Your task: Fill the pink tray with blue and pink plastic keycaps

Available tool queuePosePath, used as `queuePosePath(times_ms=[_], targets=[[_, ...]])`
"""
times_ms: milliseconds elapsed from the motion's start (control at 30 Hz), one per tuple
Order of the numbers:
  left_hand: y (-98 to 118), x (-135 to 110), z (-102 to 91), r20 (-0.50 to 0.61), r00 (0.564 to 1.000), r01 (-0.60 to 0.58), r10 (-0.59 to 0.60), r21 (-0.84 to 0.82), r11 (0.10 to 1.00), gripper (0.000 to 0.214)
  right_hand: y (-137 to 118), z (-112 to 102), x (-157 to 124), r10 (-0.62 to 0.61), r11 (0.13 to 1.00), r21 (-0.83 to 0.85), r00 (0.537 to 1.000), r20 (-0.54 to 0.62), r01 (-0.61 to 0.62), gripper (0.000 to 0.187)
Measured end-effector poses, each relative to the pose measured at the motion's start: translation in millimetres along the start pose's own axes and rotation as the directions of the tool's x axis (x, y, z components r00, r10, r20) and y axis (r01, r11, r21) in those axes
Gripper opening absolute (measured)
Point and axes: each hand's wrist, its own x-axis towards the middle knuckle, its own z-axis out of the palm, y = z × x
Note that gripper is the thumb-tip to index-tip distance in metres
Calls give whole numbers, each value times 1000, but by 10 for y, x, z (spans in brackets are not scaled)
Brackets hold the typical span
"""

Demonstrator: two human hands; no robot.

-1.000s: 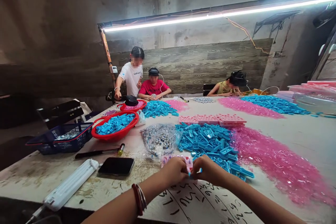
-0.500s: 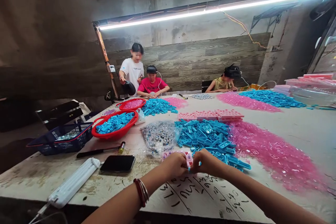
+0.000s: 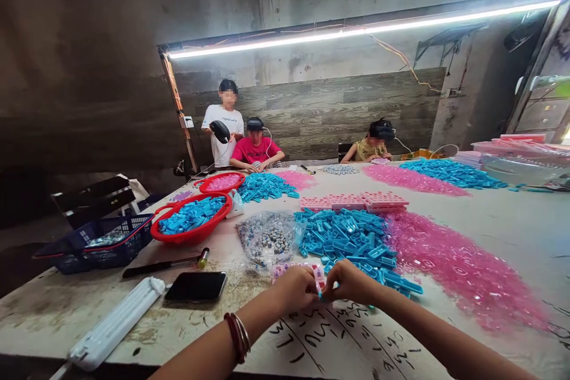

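My left hand (image 3: 294, 290), with bracelets on its wrist, is closed with its fingertips pinched together. My right hand (image 3: 351, 282) meets it from the right, thumb and finger also pinched. Between the fingertips shows a bit of a small blue plastic piece (image 3: 319, 295), mostly covered by the fingers. Just behind my left hand lies a pink tray (image 3: 285, 272) with small parts in it, partly hidden. A heap of blue plastic pieces (image 3: 345, 237) lies beyond my hands, beside a clear bag of small metallic parts (image 3: 271, 240).
Pink transparent pieces (image 3: 463, 267) spread to the right. Pink trays (image 3: 342, 202) are stacked behind the blue heap. On the left are a phone (image 3: 196, 287), a hammer (image 3: 167, 263), a white lamp (image 3: 116, 323), a red basket (image 3: 189, 236) and a dark basket (image 3: 107, 256). Several people are across the table.
The view has shifted slightly. Both hands stay together at the blue piece, my right-hand fingers now pointing lower. Across the table, the standing person has raised a black headset.
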Motion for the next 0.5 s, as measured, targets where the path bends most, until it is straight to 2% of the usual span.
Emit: queuePosePath(times_ms=[100, 233, 333, 433, 500], targets=[[-11, -19, 0, -13, 1000, -4, 4, -14, 1000, 6, -91, -31, -25, -30, 994, -100, 1000, -4, 30, 8], [-60, -68, 16, -24, 998, -52, 51, -44, 998, 2, -183, -76, -95, -141, 953, -269, 990, 21, 141, 14], [-86, -109, 1, -42, 994, -100, 98, -66, 993, 8, -202, -116, -145, -199, 934, -295, 979, 38, 201, 18], [-85, -140, -42, -74, 992, -113, 107, -90, 990, 13, -183, -191, -187, -217, 920, -337, 976, -16, 199, 19], [-88, -152, -73, -96, 991, -102, 92, -106, 989, 17, -144, -269, -216, -197, 897, -417, 977, -83, 145, 19]])
